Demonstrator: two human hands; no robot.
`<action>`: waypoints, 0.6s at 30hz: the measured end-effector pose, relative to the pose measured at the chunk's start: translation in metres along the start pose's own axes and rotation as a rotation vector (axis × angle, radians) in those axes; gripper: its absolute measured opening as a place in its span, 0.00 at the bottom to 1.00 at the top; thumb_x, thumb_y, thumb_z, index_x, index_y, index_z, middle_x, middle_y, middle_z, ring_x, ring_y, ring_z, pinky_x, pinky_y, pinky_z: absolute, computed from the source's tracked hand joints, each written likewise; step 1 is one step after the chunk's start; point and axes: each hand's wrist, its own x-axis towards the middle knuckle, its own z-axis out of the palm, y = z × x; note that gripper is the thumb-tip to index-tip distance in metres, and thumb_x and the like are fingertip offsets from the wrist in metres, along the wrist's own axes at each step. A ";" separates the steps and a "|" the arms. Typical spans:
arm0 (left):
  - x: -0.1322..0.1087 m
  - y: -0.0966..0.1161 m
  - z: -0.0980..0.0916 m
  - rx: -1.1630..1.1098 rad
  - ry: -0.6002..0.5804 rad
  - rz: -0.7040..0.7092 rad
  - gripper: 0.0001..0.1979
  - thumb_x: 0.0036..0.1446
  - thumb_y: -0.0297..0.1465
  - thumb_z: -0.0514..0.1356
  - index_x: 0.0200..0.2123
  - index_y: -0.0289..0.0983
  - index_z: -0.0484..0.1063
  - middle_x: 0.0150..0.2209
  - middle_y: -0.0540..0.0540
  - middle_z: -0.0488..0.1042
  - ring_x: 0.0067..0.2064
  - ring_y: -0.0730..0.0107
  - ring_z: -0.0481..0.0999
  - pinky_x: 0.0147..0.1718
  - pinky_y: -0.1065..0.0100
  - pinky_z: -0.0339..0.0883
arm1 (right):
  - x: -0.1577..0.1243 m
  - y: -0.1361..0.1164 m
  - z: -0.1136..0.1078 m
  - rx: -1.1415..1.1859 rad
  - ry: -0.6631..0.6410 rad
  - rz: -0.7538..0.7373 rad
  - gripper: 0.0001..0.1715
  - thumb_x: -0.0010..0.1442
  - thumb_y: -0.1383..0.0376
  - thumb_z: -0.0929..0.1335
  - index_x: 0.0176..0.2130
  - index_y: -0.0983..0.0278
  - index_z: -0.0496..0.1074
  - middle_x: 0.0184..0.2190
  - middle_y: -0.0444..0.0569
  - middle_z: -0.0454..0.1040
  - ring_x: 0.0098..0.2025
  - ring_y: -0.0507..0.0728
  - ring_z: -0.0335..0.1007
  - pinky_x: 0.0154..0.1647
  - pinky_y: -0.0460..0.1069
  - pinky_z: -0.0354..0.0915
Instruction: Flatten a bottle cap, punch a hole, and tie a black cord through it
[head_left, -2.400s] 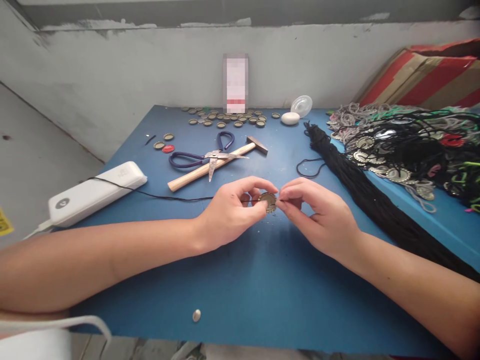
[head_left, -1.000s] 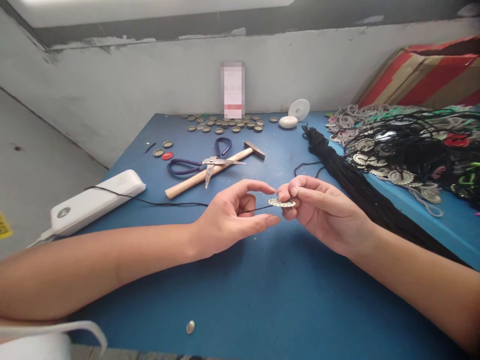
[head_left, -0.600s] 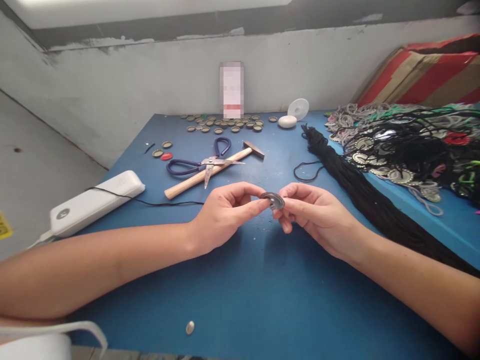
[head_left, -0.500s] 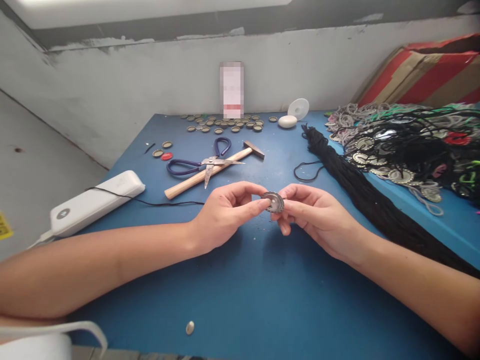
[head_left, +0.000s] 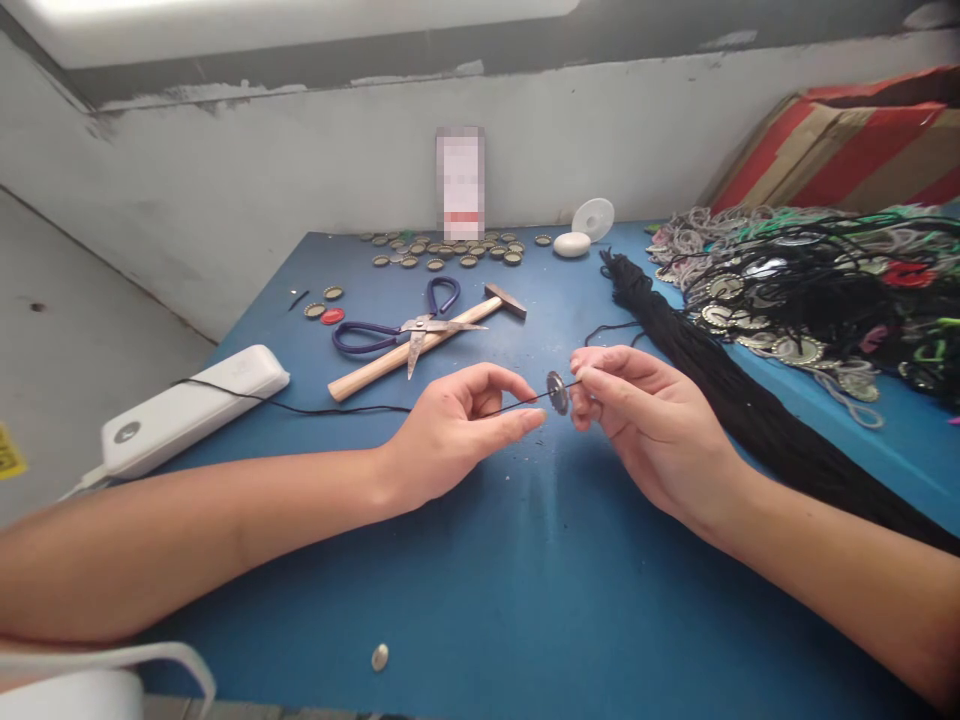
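Note:
A bottle cap (head_left: 557,393) hangs edge-on between my two hands, with a thin black cord (head_left: 517,404) running through it. My right hand (head_left: 651,420) pinches the cord between thumb and forefinger just right of the cap. On the other side, the thumb and forefinger of my left hand (head_left: 456,432) are apart, just short of the cap. The cord passes between them, goes behind that hand and trails left over a white power bank (head_left: 196,408). My left hand's other fingers are mostly hidden.
Scissors (head_left: 420,326) lie open across a wooden-handled hammer (head_left: 420,345). Several bottle caps (head_left: 469,261) are spread at the back. To the right are a bundle of black cords (head_left: 697,370) and a pile of corded caps (head_left: 799,345). A small metal piece (head_left: 380,657) lies near the front edge.
My left fingers have let go of the bottle cap and parted. My right hand has moved slightly right and up, and the cap now hangs on the visible cord, turned edge-on.

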 end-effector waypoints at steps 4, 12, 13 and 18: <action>0.001 -0.001 0.000 -0.004 0.046 0.036 0.15 0.60 0.41 0.68 0.41 0.35 0.76 0.25 0.55 0.61 0.26 0.79 0.56 0.24 0.72 0.53 | -0.002 0.000 0.001 0.001 -0.030 0.004 0.09 0.55 0.59 0.78 0.29 0.59 0.78 0.30 0.42 0.74 0.26 0.48 0.68 0.32 0.48 0.71; 0.000 -0.001 0.002 -0.070 0.083 0.082 0.14 0.58 0.40 0.70 0.36 0.34 0.76 0.27 0.51 0.69 0.27 0.78 0.60 0.25 0.72 0.55 | -0.004 -0.005 0.003 0.015 -0.062 -0.006 0.09 0.56 0.58 0.77 0.30 0.58 0.79 0.34 0.44 0.79 0.26 0.49 0.69 0.33 0.49 0.73; 0.000 -0.001 0.002 -0.063 0.085 0.082 0.15 0.58 0.41 0.70 0.36 0.35 0.76 0.27 0.52 0.68 0.27 0.78 0.59 0.24 0.72 0.54 | -0.004 -0.005 0.002 0.018 -0.059 -0.002 0.08 0.56 0.58 0.77 0.30 0.58 0.79 0.34 0.43 0.79 0.26 0.49 0.69 0.33 0.49 0.73; 0.000 0.001 0.001 -0.029 0.052 0.049 0.17 0.58 0.42 0.70 0.43 0.36 0.75 0.20 0.59 0.54 0.22 0.80 0.52 0.21 0.72 0.49 | -0.003 -0.004 0.000 0.029 -0.066 0.051 0.09 0.57 0.58 0.77 0.30 0.58 0.77 0.36 0.43 0.80 0.23 0.48 0.66 0.30 0.49 0.72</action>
